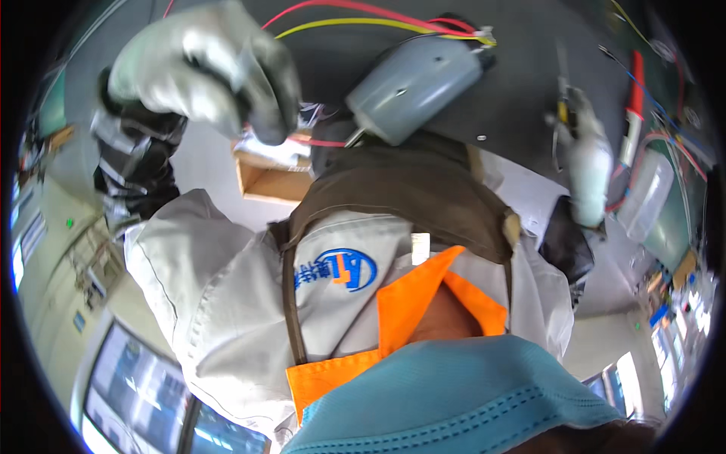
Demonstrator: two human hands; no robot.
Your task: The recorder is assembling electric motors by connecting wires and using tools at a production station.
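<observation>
My left hand [215, 72], in a pale glove, hangs over the near left part of the dark work surface with its fingers curled and pinched. A short red wire [327, 143] comes out at its fingertips and reaches toward the shaft of a grey cylindrical motor [416, 89]. The motor lies tilted at the surface's near edge. At its far right end, a red and a yellow wire [355, 24] join its terminals. My right hand [588, 163], also gloved and blurred by motion, is closed around a thin tool [563, 102] with a yellow part; its exact kind is unclear.
Right of my right hand lies a red-handled tool [636, 87] with a pale lower part. Beside it are a clear plastic bottle-like object [647, 193] and loose blue and red wires [665, 113]. An open cardboard box [276, 181] sits below the surface's near edge at left.
</observation>
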